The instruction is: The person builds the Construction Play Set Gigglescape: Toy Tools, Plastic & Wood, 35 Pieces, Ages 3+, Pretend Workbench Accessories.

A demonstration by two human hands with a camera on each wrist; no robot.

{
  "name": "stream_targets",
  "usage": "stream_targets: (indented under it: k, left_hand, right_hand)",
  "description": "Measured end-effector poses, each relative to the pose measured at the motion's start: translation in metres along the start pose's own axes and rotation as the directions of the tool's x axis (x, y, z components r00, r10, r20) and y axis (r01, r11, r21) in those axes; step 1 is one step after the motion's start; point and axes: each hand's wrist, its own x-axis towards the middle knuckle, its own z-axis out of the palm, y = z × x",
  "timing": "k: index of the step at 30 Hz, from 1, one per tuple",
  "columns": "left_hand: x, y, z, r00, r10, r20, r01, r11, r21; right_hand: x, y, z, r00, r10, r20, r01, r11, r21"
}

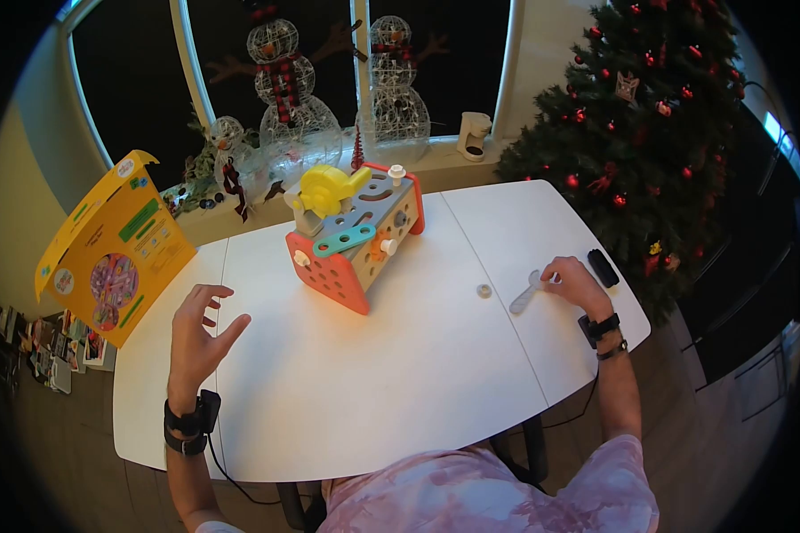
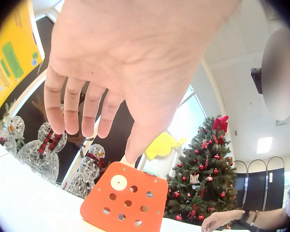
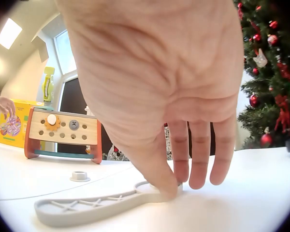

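My right hand [image 1: 578,282] pinches the head end of a grey toy wrench [image 1: 523,300] that lies flat on the white table. In the right wrist view, the thumb is on the wrench [image 3: 87,208] and its latticed handle points toward the camera's left. A small grey toy nut [image 1: 484,290] sits on the table left of the wrench. My left hand [image 1: 200,338] hovers with spread, loosely bent fingers and holds nothing. Right of it stands a toy workbench [image 1: 342,244] with red-orange ends, a yellow piece on top, a teal strip and several screws and nuts.
A yellow box [image 1: 142,222] stands at the table's left edge. A black elongated object [image 1: 603,266] lies near the right edge of the white table [image 1: 356,391]. Beyond are wire snowmen [image 1: 298,124], a small white appliance [image 1: 474,136] on the sill and a decorated tree [image 1: 631,115].
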Motion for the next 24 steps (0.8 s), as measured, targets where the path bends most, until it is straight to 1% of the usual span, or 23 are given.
stream_targets:
  k: [2, 3, 5, 9, 12, 14, 15, 17, 18, 20, 24]
  left_hand:
    - [0.000, 0.000, 0.000, 1.000, -0.009, 0.004, 0.009, 1.000, 0.000]
    - [0.000, 0.000, 0.000, 1.000, -0.009, 0.002, 0.009, 1.000, 0.000]
    - [0.000, 0.000, 0.000, 1.000, -0.004, 0.003, 0.004, 1.000, -0.006]
    - [0.002, 0.004, 0.002, 1.000, -0.001, 0.009, 0.001, 1.000, -0.017]
    - [0.002, 0.009, 0.003, 1.000, -0.005, 0.022, 0.006, 1.000, -0.016]
    - [0.002, 0.011, 0.002, 1.000, 0.008, 0.023, -0.008, 1.000, -0.013]
    - [0.003, 0.011, 0.002, 1.000, 0.013, 0.024, -0.013, 1.000, -0.010]
    - [0.003, 0.011, 0.000, 1.000, 0.010, 0.029, -0.010, 1.000, -0.003]
    - [0.002, 0.010, -0.001, 0.999, 0.014, 0.030, -0.014, 1.000, 0.000]
    - [0.001, 0.009, -0.003, 1.000, 0.002, 0.024, -0.002, 1.000, -0.001]
    - [0.000, 0.004, -0.004, 1.000, -0.004, 0.019, 0.004, 1.000, -0.004]
  right_hand:
    - [0.003, 0.008, -0.001, 0.997, 0.070, -0.024, -0.070, 0.998, 0.000]
    - [0.005, 0.011, -0.001, 0.997, 0.068, -0.024, -0.068, 0.998, -0.001]
    - [0.008, 0.014, -0.001, 0.993, 0.116, -0.015, -0.117, 0.993, -0.034]
    - [0.028, -0.002, 0.012, 0.996, 0.091, -0.017, -0.091, 0.995, -0.029]
    - [0.053, -0.037, 0.024, 0.999, 0.053, -0.011, -0.053, 0.999, -0.001]
    - [0.072, -0.057, 0.035, 0.998, -0.051, 0.019, 0.052, 0.998, -0.027]
    - [0.082, -0.065, 0.041, 0.999, -0.050, 0.015, 0.050, 0.998, -0.024]
    - [0.102, -0.081, 0.056, 0.988, -0.153, 0.033, 0.154, 0.987, -0.043]
    - [0.112, -0.090, 0.061, 0.988, -0.152, 0.030, 0.153, 0.987, -0.040]
    - [0.129, -0.108, 0.071, 0.977, -0.191, 0.098, 0.198, 0.978, -0.066]
    - [0.151, -0.131, 0.091, 0.966, -0.227, 0.123, 0.234, 0.971, -0.042]
